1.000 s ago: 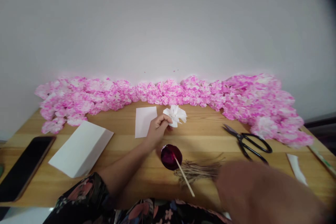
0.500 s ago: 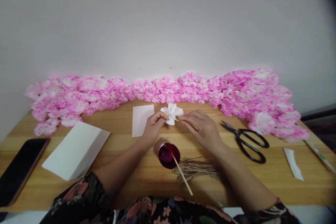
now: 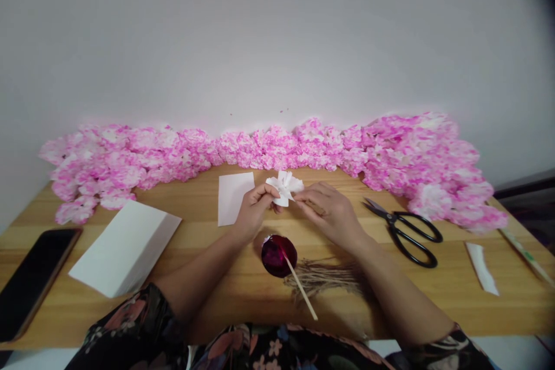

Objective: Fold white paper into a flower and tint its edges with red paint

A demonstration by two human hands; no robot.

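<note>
Left hand [image 3: 256, 205]: pinching the white flower [image 3: 284, 189] by its left edge, thumb and fingertips pressed together
Right hand [image 3: 328, 211]: thumb and forefinger drawn together at the right edge of the white flower, apparently on a petal
White flower: between both hands, on the far side of the dish [image 3: 265, 263]; height over the table [image 3: 202, 208] hard to judge
Tearing: possible with thin-looking petals, from too hard a tug between the two pinches
Staining: possible from a slip of the fingers toward the dish, dark magenta and just nearer than the hands
Tipping: possible from a knock to the stick [image 3: 302, 293], slanting out of the dish to the near right, over brown stems [image 3: 327, 277]
Table: pale striped wood; small white sheet [image 3: 233, 193] just left of the left hand, larger white block [image 3: 124, 245] and dark phone [image 3: 37, 277] farther left, black scissors [image 3: 391, 219] and white strip [image 3: 483, 269] to the right
Far edge: long bank of pink-and-white flowers [image 3: 277, 150], deepest at both ends
Room: plain grey wall [image 3: 277, 40] behind, a few small specks low on it; darkness at far right
</note>
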